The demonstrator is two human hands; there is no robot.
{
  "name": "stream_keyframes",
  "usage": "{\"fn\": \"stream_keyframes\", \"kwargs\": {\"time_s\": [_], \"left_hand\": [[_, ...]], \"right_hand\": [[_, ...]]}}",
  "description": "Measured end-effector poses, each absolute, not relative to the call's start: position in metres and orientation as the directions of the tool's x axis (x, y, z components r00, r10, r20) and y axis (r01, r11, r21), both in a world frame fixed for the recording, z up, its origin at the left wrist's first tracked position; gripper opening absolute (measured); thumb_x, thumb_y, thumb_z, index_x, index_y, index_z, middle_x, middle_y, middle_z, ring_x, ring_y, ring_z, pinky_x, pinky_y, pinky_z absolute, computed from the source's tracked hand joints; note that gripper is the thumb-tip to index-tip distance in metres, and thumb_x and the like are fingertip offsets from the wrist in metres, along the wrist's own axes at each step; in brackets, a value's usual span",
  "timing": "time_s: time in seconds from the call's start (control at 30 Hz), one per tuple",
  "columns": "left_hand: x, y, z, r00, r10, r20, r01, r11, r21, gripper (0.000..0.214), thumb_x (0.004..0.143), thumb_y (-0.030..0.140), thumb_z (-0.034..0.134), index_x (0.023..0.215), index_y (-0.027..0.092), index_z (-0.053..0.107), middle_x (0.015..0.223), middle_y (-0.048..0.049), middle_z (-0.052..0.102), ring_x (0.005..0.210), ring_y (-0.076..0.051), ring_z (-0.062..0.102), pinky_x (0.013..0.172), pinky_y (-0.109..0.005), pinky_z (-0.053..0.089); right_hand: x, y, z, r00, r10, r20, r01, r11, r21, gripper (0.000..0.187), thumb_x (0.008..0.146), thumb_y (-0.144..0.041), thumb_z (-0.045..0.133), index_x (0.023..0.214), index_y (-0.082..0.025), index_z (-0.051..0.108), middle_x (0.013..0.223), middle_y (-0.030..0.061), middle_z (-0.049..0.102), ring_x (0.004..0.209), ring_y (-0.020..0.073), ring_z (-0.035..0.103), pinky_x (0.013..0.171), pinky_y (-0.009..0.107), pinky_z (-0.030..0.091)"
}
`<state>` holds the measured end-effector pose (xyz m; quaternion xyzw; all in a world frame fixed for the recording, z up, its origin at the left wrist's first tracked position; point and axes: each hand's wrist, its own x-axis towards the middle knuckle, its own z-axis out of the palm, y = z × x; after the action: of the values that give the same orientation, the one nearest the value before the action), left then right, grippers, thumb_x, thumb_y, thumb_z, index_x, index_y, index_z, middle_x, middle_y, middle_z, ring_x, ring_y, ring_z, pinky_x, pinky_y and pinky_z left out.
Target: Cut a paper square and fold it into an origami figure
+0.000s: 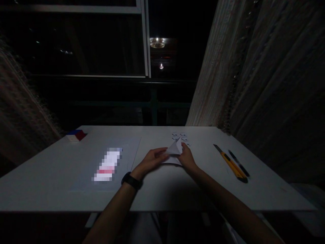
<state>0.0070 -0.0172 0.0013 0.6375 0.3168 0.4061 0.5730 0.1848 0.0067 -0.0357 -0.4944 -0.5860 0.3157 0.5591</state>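
Note:
A folded piece of white paper (174,147) is held between my two hands over the middle of the table, with a pointed flap standing up. My left hand (152,158) grips its left side; a dark watch band is on that wrist. On the paper's right edge, my right hand (187,156) is closed, its fingers partly hidden behind the paper. Just beyond the paper, a small set of printed marks (183,135) shows on the white tabletop.
White sheets (134,149) lie at the left, with a lit, pixelated phone-like screen (108,164) on them. A red, blue and white block (75,135) sits at the far left. A yellow utility knife (231,164) and a black pen (239,163) lie right on the table (203,200).

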Motion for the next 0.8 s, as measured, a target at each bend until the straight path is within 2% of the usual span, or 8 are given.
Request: {"fn": "stream_keyframes", "kwargs": {"time_s": [0.07,0.13,0.2,0.3,0.4,0.6,0.8], "left_hand": [[0.005,-0.013,0.001,0.394,0.907,0.147,-0.037,-0.144,0.989,0.043,0.074,0.045,0.055,0.100,0.011,0.063,0.095,-0.0094,0.065,0.086,-0.019,0.057,0.077,-0.028,0.042],[0.003,-0.009,-0.002,0.333,0.938,0.101,-0.036,-0.095,0.995,0.051,0.076,0.054,0.046,0.092,0.009,0.065,0.076,-0.0070,0.066,0.069,-0.017,0.058,0.065,-0.026,0.043],[0.001,-0.005,-0.005,0.262,0.962,0.069,-0.067,-0.054,0.996,0.058,0.076,0.058,0.041,0.090,0.008,0.064,0.066,-0.0056,0.064,0.061,-0.016,0.056,0.059,-0.026,0.041],[-0.002,-0.003,-0.006,0.202,0.978,0.042,-0.168,-0.008,0.986,0.060,0.074,0.061,0.041,0.093,0.007,0.062,0.070,-0.0080,0.065,0.063,-0.017,0.058,0.057,-0.026,0.042],[-0.004,-0.006,-0.002,0.252,0.968,-0.010,-0.246,0.074,0.967,0.056,0.072,0.058,0.050,0.096,0.008,0.060,0.077,-0.0108,0.066,0.067,-0.018,0.060,0.057,-0.025,0.043],[-0.009,-0.009,-0.003,0.368,0.929,-0.036,-0.242,0.133,0.961,0.039,0.063,0.032,0.070,0.092,0.008,0.061,0.085,-0.0131,0.067,0.073,-0.020,0.062,0.066,-0.028,0.046],[-0.009,-0.010,-0.004,0.389,0.920,-0.039,-0.230,0.138,0.963,0.038,0.062,0.030,0.071,0.092,0.007,0.063,0.084,-0.0134,0.068,0.077,-0.023,0.062,0.071,-0.033,0.047]], "right_hand": [[0.182,0.003,-0.029,0.136,0.937,0.321,0.207,0.289,-0.934,0.042,0.059,-0.031,0.065,0.097,-0.017,0.052,0.090,0.0065,0.064,0.084,0.0228,0.059,0.074,0.037,0.046],[0.180,-0.001,-0.021,0.126,0.946,0.297,0.162,0.276,-0.947,0.044,0.060,-0.033,0.065,0.098,-0.016,0.051,0.091,0.0079,0.064,0.082,0.0224,0.060,0.074,0.036,0.046],[0.180,-0.004,-0.016,0.122,0.948,0.294,0.123,0.280,-0.952,0.045,0.059,-0.033,0.067,0.098,-0.015,0.051,0.093,0.0091,0.063,0.082,0.0221,0.060,0.074,0.036,0.047],[0.181,-0.005,-0.016,0.102,0.948,0.303,0.060,0.298,-0.953,0.043,0.058,-0.033,0.069,0.094,-0.016,0.053,0.092,0.0088,0.064,0.082,0.0219,0.060,0.075,0.036,0.047],[0.184,-0.003,-0.020,0.012,0.962,0.271,-0.056,0.271,-0.961,0.041,0.056,-0.033,0.072,0.090,-0.016,0.055,0.090,0.0075,0.065,0.080,0.0225,0.061,0.074,0.037,0.047],[0.190,-0.005,-0.022,-0.141,0.980,0.142,-0.212,0.110,-0.971,0.041,0.053,-0.027,0.075,0.089,-0.015,0.060,0.086,0.0068,0.067,0.076,0.0242,0.062,0.072,0.039,0.048],[0.192,-0.008,-0.021,-0.292,0.953,0.084,-0.303,-0.008,-0.953,0.043,0.051,-0.017,0.075,0.092,-0.015,0.061,0.088,0.0063,0.067,0.078,0.0234,0.063,0.074,0.038,0.047]]}}
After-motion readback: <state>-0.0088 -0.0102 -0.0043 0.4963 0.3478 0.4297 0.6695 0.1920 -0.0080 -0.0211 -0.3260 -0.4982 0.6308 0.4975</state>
